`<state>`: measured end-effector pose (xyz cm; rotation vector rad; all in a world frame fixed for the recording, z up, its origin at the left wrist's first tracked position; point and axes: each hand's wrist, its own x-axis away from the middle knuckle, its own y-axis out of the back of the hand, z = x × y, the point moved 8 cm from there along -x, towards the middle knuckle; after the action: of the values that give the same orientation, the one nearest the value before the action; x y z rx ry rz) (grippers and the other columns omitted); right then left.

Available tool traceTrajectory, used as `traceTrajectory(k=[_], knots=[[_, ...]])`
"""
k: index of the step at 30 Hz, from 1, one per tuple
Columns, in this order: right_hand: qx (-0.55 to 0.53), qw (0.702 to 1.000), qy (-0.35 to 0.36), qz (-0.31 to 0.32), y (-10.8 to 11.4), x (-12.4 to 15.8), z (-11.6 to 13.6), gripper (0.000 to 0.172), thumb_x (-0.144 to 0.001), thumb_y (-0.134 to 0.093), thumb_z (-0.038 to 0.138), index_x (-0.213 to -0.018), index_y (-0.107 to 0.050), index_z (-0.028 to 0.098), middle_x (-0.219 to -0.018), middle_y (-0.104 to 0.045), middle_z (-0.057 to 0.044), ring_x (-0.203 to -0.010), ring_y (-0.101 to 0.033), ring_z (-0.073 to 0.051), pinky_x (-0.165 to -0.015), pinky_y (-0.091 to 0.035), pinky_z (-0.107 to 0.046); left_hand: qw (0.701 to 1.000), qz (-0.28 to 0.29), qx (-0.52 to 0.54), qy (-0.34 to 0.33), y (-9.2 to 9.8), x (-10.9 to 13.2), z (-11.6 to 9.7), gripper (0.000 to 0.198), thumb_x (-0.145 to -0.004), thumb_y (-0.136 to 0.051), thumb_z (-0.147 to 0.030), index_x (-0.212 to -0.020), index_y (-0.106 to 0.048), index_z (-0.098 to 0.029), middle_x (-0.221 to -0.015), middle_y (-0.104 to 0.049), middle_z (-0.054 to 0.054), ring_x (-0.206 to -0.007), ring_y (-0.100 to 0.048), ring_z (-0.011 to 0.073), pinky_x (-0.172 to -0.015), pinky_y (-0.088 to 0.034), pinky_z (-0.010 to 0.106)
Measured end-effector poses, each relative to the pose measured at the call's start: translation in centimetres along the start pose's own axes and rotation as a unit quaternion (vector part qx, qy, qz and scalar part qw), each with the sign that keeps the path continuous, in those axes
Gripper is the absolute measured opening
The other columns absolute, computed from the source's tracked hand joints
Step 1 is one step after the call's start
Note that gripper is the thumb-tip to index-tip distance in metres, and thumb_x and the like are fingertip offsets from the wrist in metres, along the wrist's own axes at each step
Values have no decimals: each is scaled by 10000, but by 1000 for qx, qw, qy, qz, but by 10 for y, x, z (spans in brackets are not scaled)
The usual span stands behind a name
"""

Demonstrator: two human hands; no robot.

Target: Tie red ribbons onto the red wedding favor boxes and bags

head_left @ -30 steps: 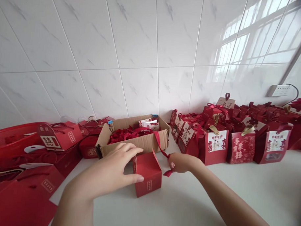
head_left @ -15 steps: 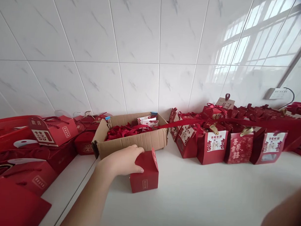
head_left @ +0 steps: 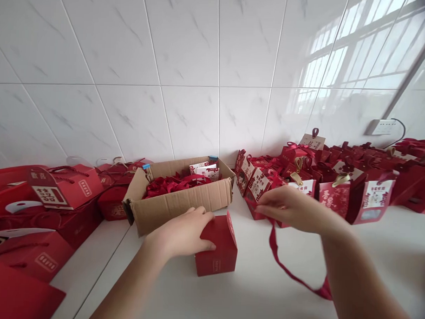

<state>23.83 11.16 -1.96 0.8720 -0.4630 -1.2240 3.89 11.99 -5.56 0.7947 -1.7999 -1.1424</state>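
Note:
My left hand grips a small red gift box from its left side, thumb on the front face. The box stands upright on the white tabletop. To the right, my right hand pinches a dark red ribbon, whose loose end hangs down and curls onto the table near my wrist. Just behind my left hand is an open cardboard box holding a heap of red ribbons and some printed white tags.
Rows of finished-looking red gift boxes with printed tags fill the right rear. At left, several red handled boxes are piled beside a red bin. White tiled wall rises behind, with a power strip at right.
My right hand has come into view from the right with the ribbon, which was stretched across the boxes and now hangs down. My left hand and the gift box appear slightly farther right.

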Motion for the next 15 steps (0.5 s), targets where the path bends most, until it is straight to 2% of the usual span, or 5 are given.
traceTrajectory(k=[3, 6, 15], knots=[[33, 997, 8, 75, -31, -14, 5, 266, -837, -510, 303, -659, -649, 162, -574, -581, -5, -522, -458, -111, -472, -333, -243, 1000, -3, 0, -8, 1, -1, -4, 388, -735, -574, -483, -1056, -571, -263, -1074, -562, 40, -994, -589, 262, -719, -485, 336], [60, 993, 10, 98, -44, -19, 5, 241, -813, -510, 266, -645, -651, 165, -590, -617, -24, -529, -477, -121, -482, -338, -246, 1000, -2, 11, -12, 1, 0, -5, 374, -739, -573, -458, -1064, -569, -273, -1071, -560, 36, -973, -593, 255, -705, -486, 332], [78, 989, 35, 123, -46, -12, 16, 206, -817, -536, 260, -816, -731, 193, -756, -715, -44, -648, -609, -167, -581, -432, -264, 1000, -7, 18, -21, 1, -1, -5, 318, -739, -578, -451, -995, -576, -263, -1034, -555, 36, -938, -595, 241, -694, -484, 318]])
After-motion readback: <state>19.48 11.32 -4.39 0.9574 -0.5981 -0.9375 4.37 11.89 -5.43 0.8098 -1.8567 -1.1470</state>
